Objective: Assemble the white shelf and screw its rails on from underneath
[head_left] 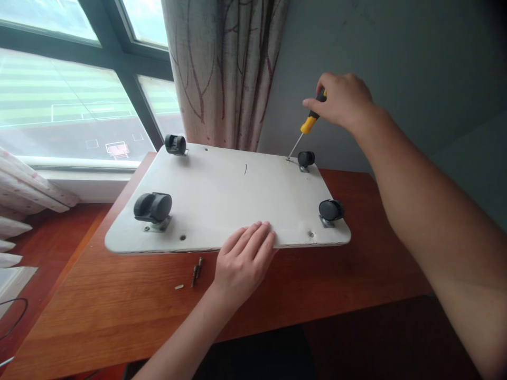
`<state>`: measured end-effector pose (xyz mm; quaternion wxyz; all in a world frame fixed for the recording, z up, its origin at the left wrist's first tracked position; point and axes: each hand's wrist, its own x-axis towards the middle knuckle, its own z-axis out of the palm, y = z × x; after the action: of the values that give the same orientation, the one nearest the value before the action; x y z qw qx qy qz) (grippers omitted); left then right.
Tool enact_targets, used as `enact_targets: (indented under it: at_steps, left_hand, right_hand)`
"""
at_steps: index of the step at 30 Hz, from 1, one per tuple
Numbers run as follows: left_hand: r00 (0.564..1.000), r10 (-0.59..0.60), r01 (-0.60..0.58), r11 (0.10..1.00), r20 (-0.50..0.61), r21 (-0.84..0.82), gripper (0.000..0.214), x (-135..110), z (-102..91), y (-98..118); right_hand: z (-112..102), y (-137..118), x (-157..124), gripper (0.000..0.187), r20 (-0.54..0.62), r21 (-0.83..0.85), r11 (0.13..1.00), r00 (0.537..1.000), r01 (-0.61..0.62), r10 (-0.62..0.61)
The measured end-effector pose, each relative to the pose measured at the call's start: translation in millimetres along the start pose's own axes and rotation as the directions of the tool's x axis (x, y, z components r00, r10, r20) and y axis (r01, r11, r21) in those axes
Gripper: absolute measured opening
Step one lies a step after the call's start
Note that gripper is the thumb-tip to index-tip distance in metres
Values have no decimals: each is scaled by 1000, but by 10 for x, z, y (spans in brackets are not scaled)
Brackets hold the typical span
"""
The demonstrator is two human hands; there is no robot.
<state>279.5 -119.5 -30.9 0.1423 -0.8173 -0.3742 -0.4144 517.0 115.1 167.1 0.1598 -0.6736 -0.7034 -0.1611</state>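
Two bare hands at work over one white, flat, rectangular board with rounded corners (pixel 237 200). Board lies on a reddish-brown wooden tabletop (pixel 119 311), its far left corner close to the tabletop's far left corner; bare wood shows along the tabletop's near edge and at its right end.

Right hand (pixel 343 97): raised above the board's far right corner, fingers and thumb closed round the handle of a yellow-and-black screwdriver (pixel 309 124). Metal shaft slants down and left; tip meets the board at its far edge, just left of a caster.

Left hand (pixel 245 258): palm down across the board's near edge, right of its middle. Four fingers side by side, resting on the white surface; thumb hidden, so cannot tell whether it grips from below.

Four black twin-wheel casters on metal plates, wheels up, one by each board corner: far left (pixel 175 144), near left (pixel 153 207), far right (pixel 306 159), near right (pixel 331 210). Dark round hole (pixel 182 237) near the board's near edge, right of the near left caster. Short dark stroke (pixel 245 169) toward the far edge.

On bare wood, left of the left hand: two dark metal screws (pixel 197 272), side by side; a small pale sliver (pixel 179 286) just beside them, material unclear.
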Motion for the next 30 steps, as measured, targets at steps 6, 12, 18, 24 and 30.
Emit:
enact_targets:
  at_steps: [6,12,18,24,30]
  left_hand:
    - [1000,-1,1,1000,-10,2,20,-3,3,2]
    - [1000,4,-4,1000,-11,5,21,-3,5,-1]
    - [1000,-6,6,1000,-6,2,20,3,0,5]
    - [1000,-2,2,1000,-2,-2,21,9,-12,5]
    - [1000,-7,7,1000,3,-2,22,4,-9,7]
  right_hand:
    - [84,79,13,25,10,147,989,1000,-10,8]
    - [78,75,-36,25,-44,163,986,999,34,-27]
    - [130,72,-15,24,-60,122,990,996,72,-65]
    - [115,12,-28,26,-51,184,980,996,79,-71]
    - [70,16,-60,34,-63,83,997,998,7,-2]
